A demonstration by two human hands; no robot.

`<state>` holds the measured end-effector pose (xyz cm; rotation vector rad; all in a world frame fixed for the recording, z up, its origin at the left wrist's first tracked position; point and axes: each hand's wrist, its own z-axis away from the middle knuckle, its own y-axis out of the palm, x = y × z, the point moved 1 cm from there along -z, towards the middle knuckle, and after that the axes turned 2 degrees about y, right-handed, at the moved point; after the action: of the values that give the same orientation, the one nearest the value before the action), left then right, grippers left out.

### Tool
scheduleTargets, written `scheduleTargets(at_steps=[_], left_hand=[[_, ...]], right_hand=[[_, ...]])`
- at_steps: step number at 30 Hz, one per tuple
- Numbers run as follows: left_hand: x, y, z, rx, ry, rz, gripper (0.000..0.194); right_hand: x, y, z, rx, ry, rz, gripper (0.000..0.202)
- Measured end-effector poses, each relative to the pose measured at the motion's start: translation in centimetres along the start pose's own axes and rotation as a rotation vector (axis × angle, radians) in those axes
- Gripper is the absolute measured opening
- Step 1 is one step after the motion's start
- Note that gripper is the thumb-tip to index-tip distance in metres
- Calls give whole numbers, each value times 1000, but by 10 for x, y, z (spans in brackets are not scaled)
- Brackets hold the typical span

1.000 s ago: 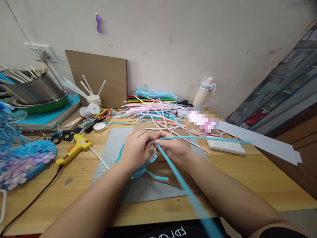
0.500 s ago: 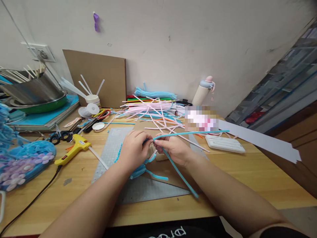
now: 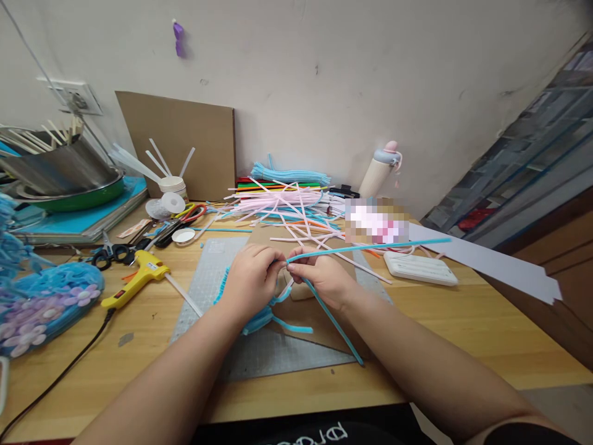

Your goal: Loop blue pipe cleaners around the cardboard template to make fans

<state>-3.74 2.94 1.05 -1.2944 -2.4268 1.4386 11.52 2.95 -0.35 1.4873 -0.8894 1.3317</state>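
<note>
Both hands meet over a grey cutting mat (image 3: pixel 250 364) and a piece of brown cardboard (image 3: pixel 319 327). My right hand (image 3: pixel 327 278) pinches a blue pipe cleaner (image 3: pixel 370 248), one length of which runs right and slightly up. Another blue length (image 3: pixel 336 324) slants down toward the mat's front edge. My left hand (image 3: pixel 252 278) is closed on the blue pipe cleaner where the lengths meet; its fingertips touch those of my right hand. Below and behind my left hand shows a blue pipe-cleaner piece (image 3: pixel 259 321) with loose ends, partly hidden by the hand.
On the left lie a yellow glue gun (image 3: pixel 139 278), scissors (image 3: pixel 111 252) and a blue basket-like piece with purple flowers (image 3: pixel 50 303). Pink pipe cleaners (image 3: pixel 278 201) are heaped at the back. A bottle (image 3: pixel 377 173) and a white keyboard-like object (image 3: pixel 420 268) sit on the right.
The blue length on the right now reaches farther right and tilts up a little more. The lower length's end has shifted slightly left and up. Both hands stay nearly in place.
</note>
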Motion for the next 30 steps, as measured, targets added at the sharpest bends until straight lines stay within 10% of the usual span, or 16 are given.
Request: scheduleTargets(at_steps=[14, 30], left_hand=[[0, -1, -2, 8, -60, 48, 5], [-1, -3, -4, 41, -17, 53, 11]], right_hand=[[-2, 1, 2, -125, -402, 528, 9], [-5, -2, -1, -57, -266, 341, 16]])
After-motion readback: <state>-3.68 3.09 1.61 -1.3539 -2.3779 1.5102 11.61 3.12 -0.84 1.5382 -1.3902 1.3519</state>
